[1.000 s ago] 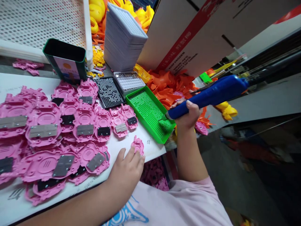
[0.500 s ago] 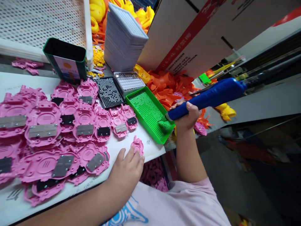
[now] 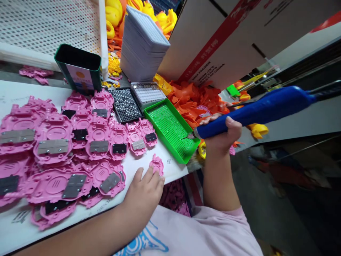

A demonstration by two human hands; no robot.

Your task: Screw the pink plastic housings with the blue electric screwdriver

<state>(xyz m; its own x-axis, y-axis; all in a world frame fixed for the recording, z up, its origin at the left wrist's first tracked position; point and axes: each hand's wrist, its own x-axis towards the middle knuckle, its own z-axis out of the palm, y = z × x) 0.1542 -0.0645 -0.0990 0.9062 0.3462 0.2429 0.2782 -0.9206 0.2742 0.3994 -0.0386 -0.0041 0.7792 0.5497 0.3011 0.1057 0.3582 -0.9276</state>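
My right hand [image 3: 225,137] is wrapped around a blue electric screwdriver [image 3: 253,110], held almost level. Its thin bit points left over the green tray [image 3: 183,159], which has a perforated bed dotted with small shiny screws. At the front edge of the white work surface, my left hand [image 3: 145,190] has its fingers curled onto a small pink plastic part [image 3: 157,164], steadying it there. The fingers cover the part's lower end. To the left lie many pink plastic housings [image 3: 54,133] in overlapping rows, with grey or black plates screwed on.
Behind the green tray are a black screw tray [image 3: 126,106], a white tray [image 3: 147,93] and a tall stack of white trays [image 3: 142,46]. A dark green container [image 3: 82,76] stands near a white perforated crate [image 3: 53,32]. Orange parts [image 3: 190,99] lie before a cardboard box [image 3: 213,46].
My right hand and the screwdriver have moved right, with the bit still over the green tray. My left hand stays on the pink part. The view has shifted slightly.
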